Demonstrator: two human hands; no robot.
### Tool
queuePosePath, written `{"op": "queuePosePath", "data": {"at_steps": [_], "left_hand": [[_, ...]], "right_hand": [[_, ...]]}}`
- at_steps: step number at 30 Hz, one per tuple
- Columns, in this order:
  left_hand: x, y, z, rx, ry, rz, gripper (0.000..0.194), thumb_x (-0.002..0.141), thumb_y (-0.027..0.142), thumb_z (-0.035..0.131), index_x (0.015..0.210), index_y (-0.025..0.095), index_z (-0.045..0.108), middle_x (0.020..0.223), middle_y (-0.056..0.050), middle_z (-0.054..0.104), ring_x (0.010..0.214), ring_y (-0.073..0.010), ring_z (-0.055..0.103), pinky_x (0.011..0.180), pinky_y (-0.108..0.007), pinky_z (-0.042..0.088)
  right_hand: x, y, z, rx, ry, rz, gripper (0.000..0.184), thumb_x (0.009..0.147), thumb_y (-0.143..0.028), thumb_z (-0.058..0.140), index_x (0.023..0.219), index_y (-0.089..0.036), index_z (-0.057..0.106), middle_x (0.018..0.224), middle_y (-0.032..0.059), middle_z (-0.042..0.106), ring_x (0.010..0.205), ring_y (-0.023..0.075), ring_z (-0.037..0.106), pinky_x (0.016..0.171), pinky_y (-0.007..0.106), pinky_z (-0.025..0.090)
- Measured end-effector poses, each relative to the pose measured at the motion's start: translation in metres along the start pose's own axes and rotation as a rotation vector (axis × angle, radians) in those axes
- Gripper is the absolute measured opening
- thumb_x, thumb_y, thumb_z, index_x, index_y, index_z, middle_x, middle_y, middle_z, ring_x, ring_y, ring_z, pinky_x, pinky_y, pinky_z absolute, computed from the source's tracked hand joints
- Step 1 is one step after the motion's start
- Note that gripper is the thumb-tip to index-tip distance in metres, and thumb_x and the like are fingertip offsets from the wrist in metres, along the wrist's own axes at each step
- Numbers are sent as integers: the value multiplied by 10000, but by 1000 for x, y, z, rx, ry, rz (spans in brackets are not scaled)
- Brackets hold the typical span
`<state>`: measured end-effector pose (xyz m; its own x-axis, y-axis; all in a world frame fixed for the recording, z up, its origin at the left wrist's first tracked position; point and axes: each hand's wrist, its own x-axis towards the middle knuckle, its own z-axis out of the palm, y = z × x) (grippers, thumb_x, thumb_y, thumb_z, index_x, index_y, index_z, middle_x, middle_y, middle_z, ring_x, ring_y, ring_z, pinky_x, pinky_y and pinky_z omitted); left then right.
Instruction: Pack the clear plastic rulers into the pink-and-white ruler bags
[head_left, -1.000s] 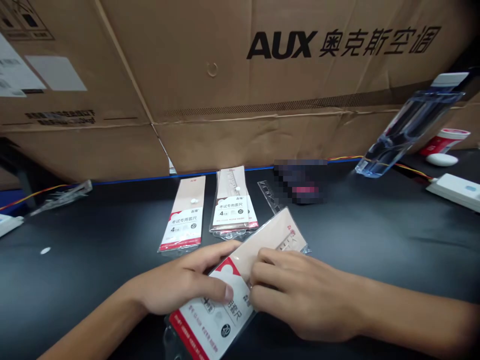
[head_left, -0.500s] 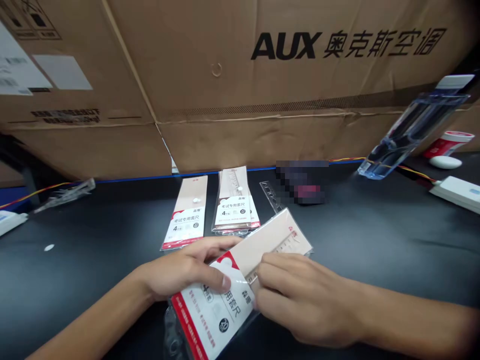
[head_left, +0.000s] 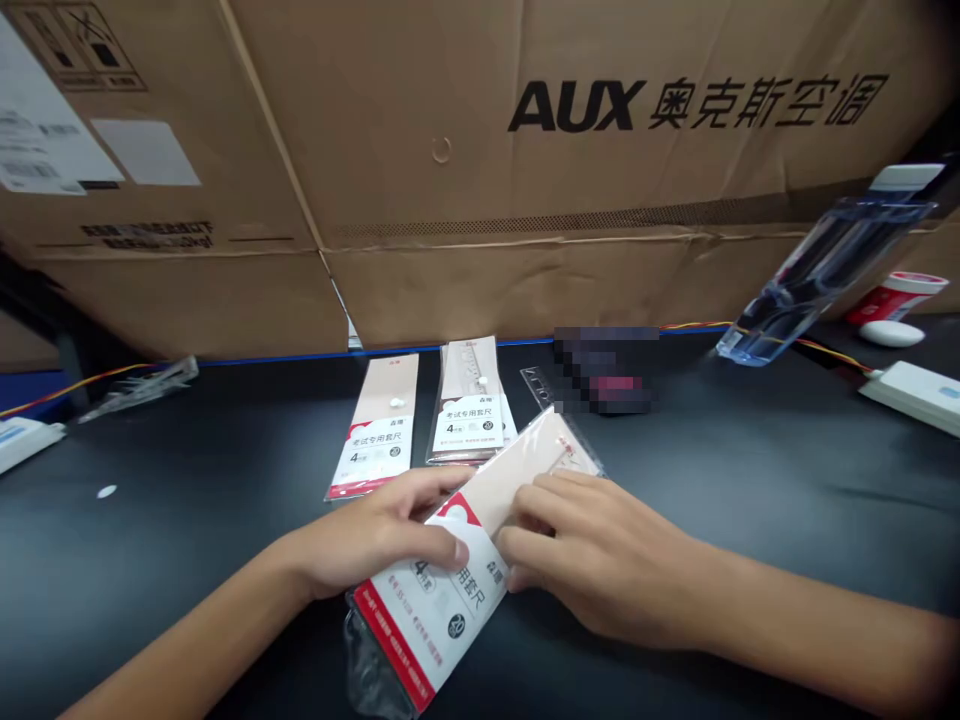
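A ruler set packet (head_left: 450,600), clear plastic with a beige card and a white and red label, lies slantwise across my hands. My left hand (head_left: 375,535) holds its left side, thumb on the label and fingers underneath. My right hand (head_left: 600,560) is closed at the packet's right edge, fingers curled over the beige part. Those fingers hide most of a clear ruler's markings, and exactly what they pinch is partly hidden. Beyond the hands lie another ruler set packet (head_left: 375,430) and a small overlapping pile of such packets (head_left: 469,410).
A loose clear ruler (head_left: 537,385) lies behind the held packet, near a blurred dark object (head_left: 607,370). A tilted water bottle (head_left: 825,270), a red and white container (head_left: 900,296) and a white power strip (head_left: 915,390) are at right. A large cardboard box (head_left: 420,200) stands behind.
My right hand has shifted slightly up along the packet's edge, and its fingers have loosened a little. Less of the ruler's markings shows beside them. My left hand keeps its hold.
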<state>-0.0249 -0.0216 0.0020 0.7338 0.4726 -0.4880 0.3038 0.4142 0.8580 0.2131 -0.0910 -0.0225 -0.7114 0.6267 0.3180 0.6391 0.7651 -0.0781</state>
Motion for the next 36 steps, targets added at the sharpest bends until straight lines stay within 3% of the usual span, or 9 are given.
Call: {"op": "queuePosePath", "data": {"at_steps": [7, 12, 15, 17, 20, 23, 28, 31, 36], "left_hand": [[2, -2, 4, -66, 37, 1, 715, 742, 107, 734, 1409, 271, 534, 1015, -35, 756, 853, -184, 706, 740, -258, 546], [4, 1, 2, -146, 2, 19, 687, 727, 69, 713, 1380, 221, 563, 857, -35, 750, 714, -154, 694, 657, -227, 528], [6, 4, -2, -236, -18, 52, 676, 738, 95, 695, 1392, 169, 544, 863, -91, 754, 704, -184, 708, 663, -261, 541], [7, 4, -4, -258, 2, 74, 683, 746, 117, 700, 1404, 160, 525, 902, -120, 757, 726, -203, 717, 685, -283, 551], [7, 4, -7, -237, 35, 97, 684, 748, 137, 721, 1401, 173, 521, 945, -122, 753, 754, -214, 722, 690, -282, 554], [5, 6, -9, -279, 63, 116, 699, 733, 141, 732, 1398, 187, 521, 943, -111, 754, 766, -236, 727, 686, -300, 563], [3, 11, -10, -382, 194, 116, 604, 787, 202, 707, 1370, 183, 547, 925, -102, 750, 761, -241, 724, 659, -292, 556], [4, 13, -10, -448, 220, 104, 538, 829, 236, 661, 1355, 185, 557, 873, -88, 740, 752, -247, 723, 663, -308, 554], [5, 15, -7, -503, 258, 90, 427, 834, 228, 642, 1255, 158, 620, 793, -66, 712, 721, -229, 708, 649, -295, 546]], "right_hand": [[-1, -3, -3, -10, -48, -42, 63, 960, -183, 499, 957, -212, 555, 845, 12, 564, 685, 162, 426, 620, 315, 286], [-2, 3, 2, 17, 62, -139, 131, 927, -106, 476, 894, -191, 570, 791, 19, 564, 677, 168, 419, 599, 321, 274], [-2, 9, 5, 0, 177, -168, 192, 932, -98, 464, 799, -192, 566, 724, 18, 546, 640, 166, 393, 585, 327, 248], [-2, 13, 7, -14, 183, -127, 207, 937, -97, 471, 780, -194, 565, 716, 17, 552, 634, 160, 409, 586, 323, 258], [0, 18, 9, 14, 97, -64, 151, 974, -187, 502, 867, -187, 609, 766, 26, 606, 674, 159, 494, 626, 310, 342], [1, 19, 9, 94, 101, -65, 182, 980, -308, 547, 1055, -165, 631, 965, 70, 683, 845, 183, 600, 762, 314, 434], [1, 17, 7, 174, 135, -59, 294, 958, -247, 562, 1235, -148, 583, 1207, 112, 658, 1047, 195, 612, 893, 325, 472], [1, 18, 7, 186, 158, -32, 315, 951, -211, 556, 1258, -149, 576, 1215, 123, 657, 1088, 198, 605, 914, 338, 479], [1, 20, 9, 219, 233, -73, 292, 917, -170, 594, 1208, -145, 606, 1053, 97, 707, 909, 179, 631, 814, 335, 489]]}}
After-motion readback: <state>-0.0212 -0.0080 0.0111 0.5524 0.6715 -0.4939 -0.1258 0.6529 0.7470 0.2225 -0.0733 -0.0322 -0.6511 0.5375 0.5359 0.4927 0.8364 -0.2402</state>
